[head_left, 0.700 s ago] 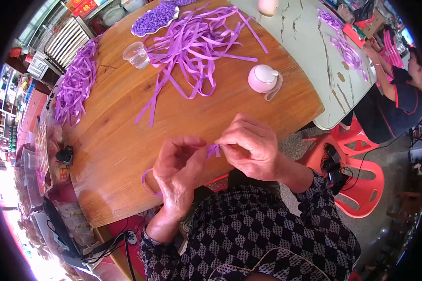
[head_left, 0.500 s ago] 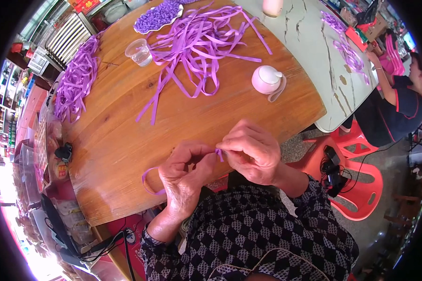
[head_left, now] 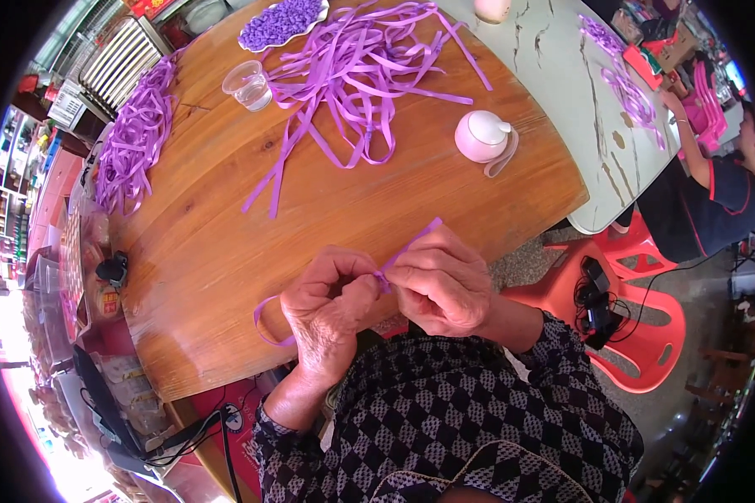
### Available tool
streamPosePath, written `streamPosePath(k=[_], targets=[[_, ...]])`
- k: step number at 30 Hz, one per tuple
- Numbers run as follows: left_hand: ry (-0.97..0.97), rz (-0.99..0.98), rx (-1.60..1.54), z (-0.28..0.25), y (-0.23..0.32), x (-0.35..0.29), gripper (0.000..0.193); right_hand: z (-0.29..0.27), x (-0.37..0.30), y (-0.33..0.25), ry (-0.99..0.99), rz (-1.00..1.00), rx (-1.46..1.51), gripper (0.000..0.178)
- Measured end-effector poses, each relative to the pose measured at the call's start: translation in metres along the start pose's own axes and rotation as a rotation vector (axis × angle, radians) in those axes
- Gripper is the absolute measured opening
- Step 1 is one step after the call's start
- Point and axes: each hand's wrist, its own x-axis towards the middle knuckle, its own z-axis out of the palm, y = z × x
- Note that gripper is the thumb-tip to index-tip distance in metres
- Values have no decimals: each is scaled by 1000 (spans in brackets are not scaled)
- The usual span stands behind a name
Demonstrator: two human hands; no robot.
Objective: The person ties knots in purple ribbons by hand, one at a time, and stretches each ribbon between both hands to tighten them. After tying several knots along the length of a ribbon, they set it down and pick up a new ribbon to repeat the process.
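Note:
A narrow purple ribbon (head_left: 383, 281) runs between my two hands, bunched up like a small knot where the fingertips meet. My left hand (head_left: 323, 306) pinches it between thumb and forefinger, and a loop of its tail curves out on the left side. My right hand (head_left: 445, 285) is closed on the other side of the bunch; one ribbon end sticks up past its knuckles. Both hands are over the near edge of the wooden table (head_left: 226, 243). Farther off lies a loose heap of purple ribbons (head_left: 352, 75).
A clear plastic cup (head_left: 248, 86), a dish of small purple pieces (head_left: 281, 27) and a pink-and-white round container (head_left: 482, 137) stand on the table. More ribbons (head_left: 134, 138) hang at the left edge. A person (head_left: 713, 184) works at the marble-look table (head_left: 554, 101). Red stools (head_left: 637, 335) stand right.
A ribbon end now rises above my right hand, where none showed before. My right hand has shifted slightly left and down; the bunch between the fingertips sits a little lower.

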Motion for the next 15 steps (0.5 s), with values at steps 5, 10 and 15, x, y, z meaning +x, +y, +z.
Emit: streamPosePath(k=[5,10,15], targets=[[1,-101,-93,1,5,3,6,-1,0,5,-52,145,185,21],[-10,-134,-155,-4,-1,3,6,-9,7,0,-122,418,388,24],[100,-70,-49,4,0,3,9,-3,14,0,-113,374,344,28]])
